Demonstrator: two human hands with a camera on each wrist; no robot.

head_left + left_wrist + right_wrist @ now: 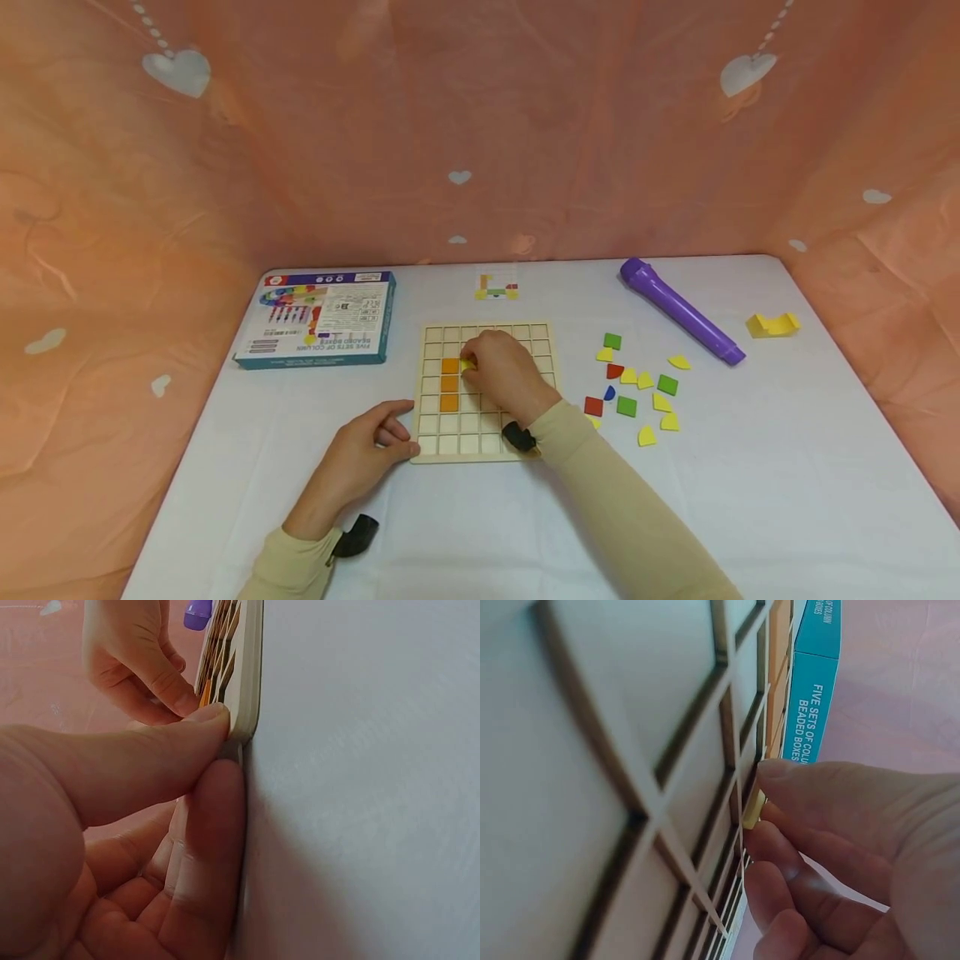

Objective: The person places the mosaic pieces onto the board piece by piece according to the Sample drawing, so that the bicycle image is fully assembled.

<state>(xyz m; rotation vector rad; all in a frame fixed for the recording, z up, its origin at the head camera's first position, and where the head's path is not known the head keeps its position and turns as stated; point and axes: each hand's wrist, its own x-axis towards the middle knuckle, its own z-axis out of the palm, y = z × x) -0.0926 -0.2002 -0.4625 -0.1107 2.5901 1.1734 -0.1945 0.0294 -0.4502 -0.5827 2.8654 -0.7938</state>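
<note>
A wooden grid board (468,446) lies on the white table with three orange square tiles (448,384) stacked in one column of cells. My right hand (502,371) reaches over the board and pinches a small yellow tile (754,810) between thumb and fingers, at the cell right beside the topmost orange tile; its outline is mostly hidden by the fingers. At the board's lower left, my left hand (363,450) touches the edge: the thumb rests at the corner (244,724), the index finger lies along the left side, and the other fingers bend loosely.
Several loose yellow, green, red and blue tiles (626,407) lie right of the board. Behind it is a small pattern card (497,286). A boxed set (318,321) sits back left; a purple microphone-shaped stick (678,308) and a yellow notched block (772,326) are back right.
</note>
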